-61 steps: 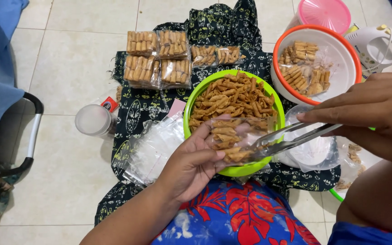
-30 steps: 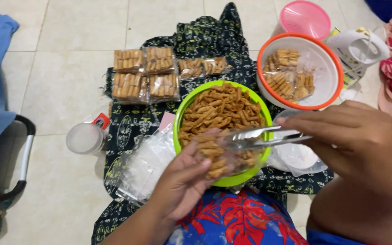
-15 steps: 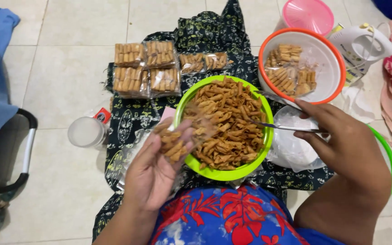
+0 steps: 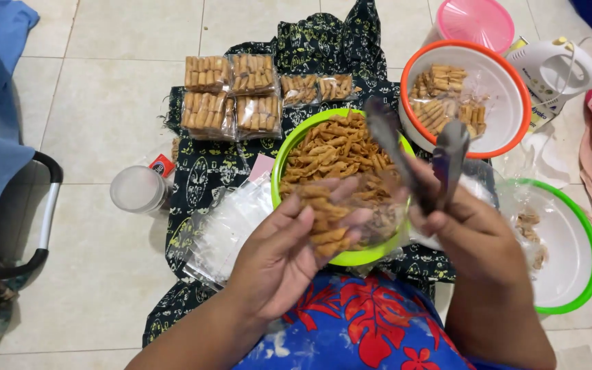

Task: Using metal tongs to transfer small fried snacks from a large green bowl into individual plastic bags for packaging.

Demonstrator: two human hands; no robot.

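My left hand cups a small clear bag of fried snack sticks, fingers curled around it, held over the near rim of the green bowl. My right hand is closed around metal tongs, whose blurred arms point up and away, slightly apart. The bowl holds a heap of the same snacks. Left of it lies a stack of empty clear bags on a dark patterned cloth. Farther off sit filled packets and an orange-rimmed bowl.
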